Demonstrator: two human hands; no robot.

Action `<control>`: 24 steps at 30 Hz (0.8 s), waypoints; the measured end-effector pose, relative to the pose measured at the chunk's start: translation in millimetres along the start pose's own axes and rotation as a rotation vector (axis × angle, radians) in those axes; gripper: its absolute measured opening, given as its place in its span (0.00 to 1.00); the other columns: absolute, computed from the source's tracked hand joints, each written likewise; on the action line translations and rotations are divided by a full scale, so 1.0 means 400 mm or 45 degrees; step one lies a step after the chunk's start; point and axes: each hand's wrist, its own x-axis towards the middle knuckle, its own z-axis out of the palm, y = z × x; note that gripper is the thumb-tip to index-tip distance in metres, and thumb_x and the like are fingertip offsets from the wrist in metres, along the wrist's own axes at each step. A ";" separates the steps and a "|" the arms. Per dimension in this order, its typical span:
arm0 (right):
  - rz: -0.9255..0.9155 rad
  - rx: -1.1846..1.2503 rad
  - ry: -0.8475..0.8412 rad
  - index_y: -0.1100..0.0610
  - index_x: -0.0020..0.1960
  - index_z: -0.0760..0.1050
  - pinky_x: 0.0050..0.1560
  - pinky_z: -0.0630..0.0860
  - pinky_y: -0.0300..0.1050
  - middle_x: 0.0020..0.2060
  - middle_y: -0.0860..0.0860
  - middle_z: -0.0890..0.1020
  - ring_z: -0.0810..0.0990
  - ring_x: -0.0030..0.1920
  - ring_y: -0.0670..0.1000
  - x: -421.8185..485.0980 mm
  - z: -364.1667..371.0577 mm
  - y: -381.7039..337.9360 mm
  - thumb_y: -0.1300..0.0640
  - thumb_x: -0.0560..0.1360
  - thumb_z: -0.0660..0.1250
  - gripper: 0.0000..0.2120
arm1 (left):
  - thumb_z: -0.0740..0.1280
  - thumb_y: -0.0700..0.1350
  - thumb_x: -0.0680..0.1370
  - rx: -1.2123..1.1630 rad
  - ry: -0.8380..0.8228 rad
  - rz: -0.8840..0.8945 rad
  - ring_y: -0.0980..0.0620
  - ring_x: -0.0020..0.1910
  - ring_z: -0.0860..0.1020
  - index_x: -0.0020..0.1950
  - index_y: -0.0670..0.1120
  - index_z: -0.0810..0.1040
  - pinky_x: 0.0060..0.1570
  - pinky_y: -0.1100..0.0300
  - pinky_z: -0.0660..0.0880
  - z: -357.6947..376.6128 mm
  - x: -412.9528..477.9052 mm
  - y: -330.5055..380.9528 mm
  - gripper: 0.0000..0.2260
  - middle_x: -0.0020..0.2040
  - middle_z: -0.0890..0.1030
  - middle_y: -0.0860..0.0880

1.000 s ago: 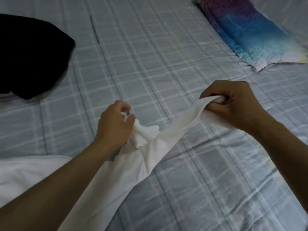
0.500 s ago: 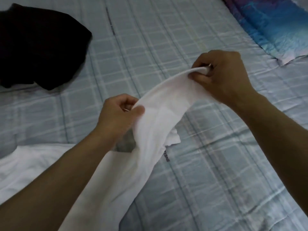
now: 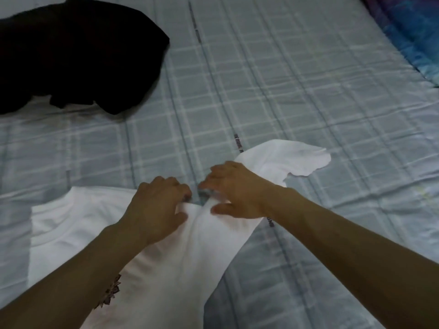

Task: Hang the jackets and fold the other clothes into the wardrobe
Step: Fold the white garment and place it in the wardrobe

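**Both hands pinching shirt at the sleeve junction**

Left hand (image 3: pixel 158 206) and right hand (image 3: pixel 237 189) are sitting side by side, fingers curled, pinching the white shirt (image 3: pixel 166 269) where its sleeve (image 3: pixel 285 159) is branching off. Shirt body is running back toward the person. The sleeve is pointing far-right, nearer the right hand. Bed (image 3: pixel 308 91) is giving open sheet ahead. Black garment (image 3: pixel 71 55) is lying far-left, well apart.

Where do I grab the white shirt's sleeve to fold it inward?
On the white shirt, pinch the sleeve at its wavy cuff edge, coming from the right: it lies flat and free on the bed, while the left hand and right hand crowd its shoulder end.
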 end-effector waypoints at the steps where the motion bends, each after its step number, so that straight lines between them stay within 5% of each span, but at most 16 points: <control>1: 0.042 -0.035 -0.110 0.49 0.71 0.69 0.71 0.59 0.50 0.67 0.50 0.73 0.69 0.68 0.53 0.009 0.006 -0.005 0.41 0.75 0.67 0.27 | 0.70 0.57 0.74 0.108 -0.060 0.024 0.52 0.60 0.72 0.63 0.59 0.74 0.60 0.53 0.66 0.004 -0.011 -0.014 0.19 0.60 0.75 0.56; 7: 0.316 0.029 -0.522 0.47 0.60 0.75 0.52 0.76 0.49 0.53 0.47 0.79 0.77 0.51 0.51 0.014 -0.034 -0.022 0.38 0.67 0.74 0.26 | 0.72 0.57 0.73 0.083 0.030 0.076 0.53 0.67 0.68 0.69 0.58 0.69 0.68 0.53 0.58 -0.006 -0.056 -0.098 0.26 0.66 0.71 0.57; 11: 0.387 -0.050 -0.836 0.48 0.53 0.76 0.34 0.70 0.42 0.40 0.44 0.78 0.74 0.36 0.46 -0.007 -0.048 -0.038 0.42 0.64 0.77 0.21 | 0.79 0.41 0.66 0.135 0.283 0.020 0.43 0.53 0.77 0.59 0.46 0.81 0.51 0.48 0.74 0.000 -0.097 -0.114 0.22 0.56 0.80 0.46; 13: 0.429 -0.024 -0.876 0.47 0.51 0.76 0.37 0.73 0.43 0.37 0.44 0.76 0.76 0.38 0.48 -0.023 -0.043 -0.045 0.43 0.64 0.77 0.19 | 0.77 0.47 0.68 0.201 0.245 0.003 0.44 0.51 0.77 0.57 0.47 0.80 0.52 0.47 0.74 0.022 -0.125 -0.112 0.18 0.53 0.80 0.48; 16: 0.503 -0.067 -0.818 0.48 0.58 0.77 0.53 0.78 0.50 0.45 0.46 0.81 0.80 0.49 0.52 -0.058 -0.026 -0.060 0.45 0.66 0.75 0.22 | 0.70 0.57 0.74 0.195 0.136 -0.084 0.46 0.64 0.74 0.67 0.51 0.75 0.70 0.47 0.61 0.073 -0.156 -0.117 0.23 0.66 0.76 0.51; 20: 0.658 -0.268 -0.545 0.48 0.58 0.77 0.53 0.78 0.49 0.50 0.49 0.82 0.82 0.52 0.54 -0.131 0.003 -0.095 0.39 0.69 0.70 0.21 | 0.66 0.58 0.77 0.210 0.149 -0.093 0.47 0.70 0.71 0.72 0.50 0.70 0.74 0.45 0.52 0.101 -0.164 -0.123 0.26 0.73 0.71 0.50; 22: 0.824 -0.296 -0.464 0.49 0.60 0.75 0.52 0.78 0.49 0.50 0.50 0.81 0.82 0.49 0.54 -0.182 0.021 -0.135 0.32 0.67 0.70 0.29 | 0.62 0.59 0.78 0.250 0.129 -0.103 0.49 0.71 0.68 0.74 0.52 0.66 0.74 0.46 0.52 0.106 -0.162 -0.121 0.26 0.74 0.67 0.52; 24: 1.029 -0.194 -0.507 0.55 0.73 0.63 0.58 0.76 0.51 0.63 0.58 0.75 0.79 0.58 0.58 -0.243 0.059 -0.192 0.28 0.66 0.69 0.46 | 0.59 0.60 0.79 0.295 0.121 -0.109 0.50 0.71 0.67 0.75 0.52 0.64 0.73 0.46 0.53 0.108 -0.165 -0.118 0.25 0.75 0.65 0.52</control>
